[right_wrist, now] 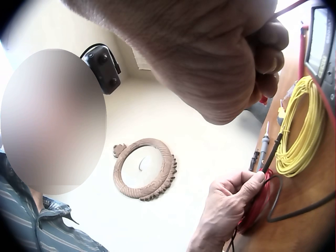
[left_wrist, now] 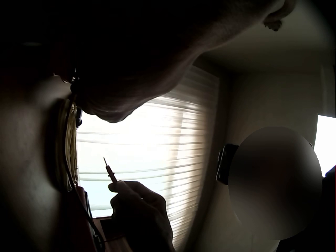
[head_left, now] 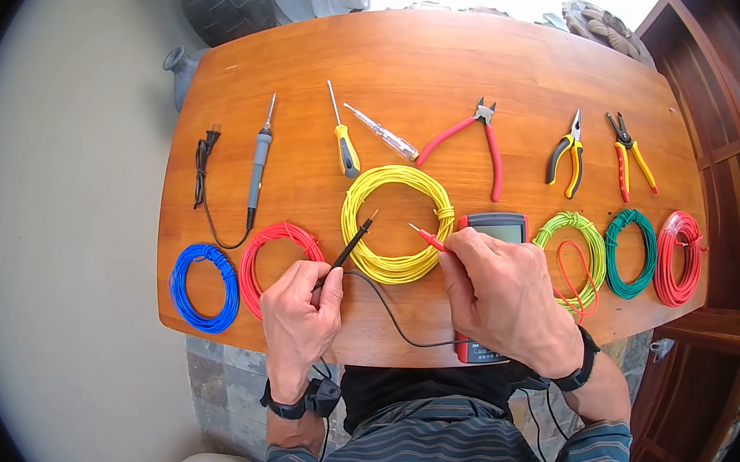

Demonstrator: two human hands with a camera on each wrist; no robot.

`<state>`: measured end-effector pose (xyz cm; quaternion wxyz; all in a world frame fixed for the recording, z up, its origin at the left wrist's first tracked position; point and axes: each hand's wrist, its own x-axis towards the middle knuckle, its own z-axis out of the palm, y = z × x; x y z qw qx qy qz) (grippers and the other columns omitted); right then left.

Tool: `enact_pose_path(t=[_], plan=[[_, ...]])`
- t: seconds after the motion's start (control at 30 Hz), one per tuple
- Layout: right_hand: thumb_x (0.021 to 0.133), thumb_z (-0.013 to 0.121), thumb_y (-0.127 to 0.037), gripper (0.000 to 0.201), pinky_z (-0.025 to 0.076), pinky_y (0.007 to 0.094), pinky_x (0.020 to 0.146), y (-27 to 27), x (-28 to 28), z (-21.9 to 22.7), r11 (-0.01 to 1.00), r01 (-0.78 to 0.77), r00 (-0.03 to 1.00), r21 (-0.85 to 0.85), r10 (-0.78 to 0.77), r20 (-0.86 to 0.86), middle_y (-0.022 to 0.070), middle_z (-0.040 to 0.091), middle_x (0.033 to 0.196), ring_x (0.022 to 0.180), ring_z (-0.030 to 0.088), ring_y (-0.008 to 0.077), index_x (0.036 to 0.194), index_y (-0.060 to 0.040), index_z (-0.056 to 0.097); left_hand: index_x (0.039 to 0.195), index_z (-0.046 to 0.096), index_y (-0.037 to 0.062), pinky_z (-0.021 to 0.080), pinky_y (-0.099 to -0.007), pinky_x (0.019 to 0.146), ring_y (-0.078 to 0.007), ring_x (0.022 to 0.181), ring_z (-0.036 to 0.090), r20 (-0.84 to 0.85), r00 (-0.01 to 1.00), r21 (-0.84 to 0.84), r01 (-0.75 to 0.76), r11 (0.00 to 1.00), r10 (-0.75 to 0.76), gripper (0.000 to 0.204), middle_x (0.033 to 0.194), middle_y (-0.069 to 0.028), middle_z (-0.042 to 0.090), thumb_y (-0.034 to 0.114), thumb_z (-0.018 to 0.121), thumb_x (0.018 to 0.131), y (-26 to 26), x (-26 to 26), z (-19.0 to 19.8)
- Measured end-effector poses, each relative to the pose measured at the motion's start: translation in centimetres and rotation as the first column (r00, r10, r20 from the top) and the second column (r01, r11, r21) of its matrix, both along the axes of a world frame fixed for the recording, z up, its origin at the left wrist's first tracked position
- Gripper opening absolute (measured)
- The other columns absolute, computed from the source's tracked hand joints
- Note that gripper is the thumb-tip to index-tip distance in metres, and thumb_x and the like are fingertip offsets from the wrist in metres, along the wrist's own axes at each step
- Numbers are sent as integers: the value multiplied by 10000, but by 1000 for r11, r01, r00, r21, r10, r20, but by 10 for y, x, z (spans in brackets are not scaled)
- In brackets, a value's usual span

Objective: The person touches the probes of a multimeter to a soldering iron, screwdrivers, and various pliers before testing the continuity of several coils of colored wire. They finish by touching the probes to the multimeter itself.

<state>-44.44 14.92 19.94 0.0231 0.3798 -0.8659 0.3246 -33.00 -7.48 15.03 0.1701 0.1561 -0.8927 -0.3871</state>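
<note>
The left hand [head_left: 301, 313] pinches a black probe [head_left: 352, 245], its tip pointing up over the left part of a yellow wire coil [head_left: 391, 273]. In the right hand [head_left: 514, 303] is a red probe [head_left: 429, 238], its metal tip aimed left above the coil's right part. The two tips are apart. A red and grey multimeter [head_left: 474, 352] lies partly hidden under the right hand, and a black lead [head_left: 396, 325] runs to it. The right wrist view shows the left hand [right_wrist: 223, 210] gripping the black probe [right_wrist: 271, 152]; the left wrist view is dark, with the red probe [left_wrist: 110, 172] outlined against a window.
On the wooden table [head_left: 545, 79] lie a soldering iron [head_left: 258, 167], screwdriver [head_left: 346, 150], tester [head_left: 384, 134], red-handled cutters [head_left: 494, 158], pliers [head_left: 575, 162] and wire strippers [head_left: 623, 162]. Blue [head_left: 180, 302], red [head_left: 247, 277], yellow-green [head_left: 598, 253], green [head_left: 649, 249] and another red coil [head_left: 670, 278] flank the yellow one.
</note>
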Motion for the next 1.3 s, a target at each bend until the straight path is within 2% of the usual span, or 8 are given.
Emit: enact_pose_path(t=[0.13,0.2,1.3], plan=[[995,684,-86,166,510,464,521,0,0,0,1000,-3,1000,2,3,-2,153,657,704,602,668,378,899,-13,569,921,700,-26,370,-270,514,-67,567,463,-2,1000,-8,8,1000,-8,113,724,-36,609,36,780,972,-1,0,1],[996,682,-87,165,511,464,522,0,0,0,1000,-4,1000,4,4,0,152,659,705,604,670,376,901,-13,570,947,703,-14,502,-324,535,-193,593,666,49,999,-27,21,999,-19,100,808,-117,683,41,785,965,-2,1,4],[986,692,-79,168,498,466,508,0,3,-1,1000,-8,1000,-15,8,10,147,639,688,583,652,375,895,-17,565,927,697,-10,485,-301,527,-148,569,635,16,1000,2,13,1000,-13,107,775,-99,679,36,788,961,-3,0,-2]])
